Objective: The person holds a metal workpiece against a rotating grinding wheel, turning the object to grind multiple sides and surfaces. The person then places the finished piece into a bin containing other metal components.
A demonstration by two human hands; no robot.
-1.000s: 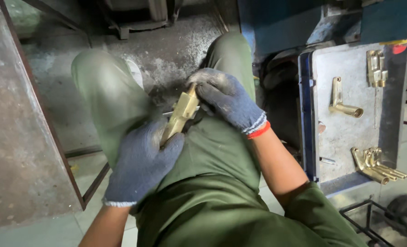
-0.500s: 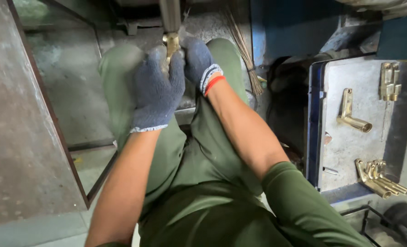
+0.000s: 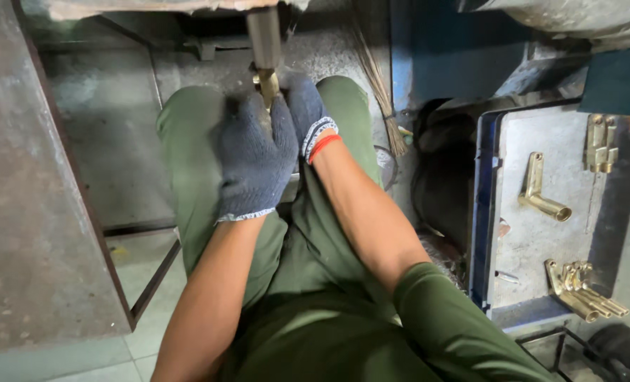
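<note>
Both my hands wear dark blue knit gloves and reach forward over my knees in green trousers. My left hand (image 3: pixel 252 159) and my right hand (image 3: pixel 305 112) are closed together around a brass part (image 3: pixel 267 85), whose top end shows between the gloves. That end sits right under a grey metal spindle (image 3: pixel 264 35) hanging from the machine above. Most of the brass part is hidden by the gloves.
A blue-rimmed metal tray (image 3: pixel 541 240) at my right holds a brass L-shaped part (image 3: pixel 541 194), a stack of similar parts (image 3: pixel 584 290) and another pair (image 3: pixel 601 145). A grey metal panel (image 3: pixel 32 212) stands at the left. A thin broom (image 3: pixel 380 85) leans behind my right knee.
Both hands have lifted the brass part from my lap and pushed it forward and up to the spindle. My view has tilted forward with them.
</note>
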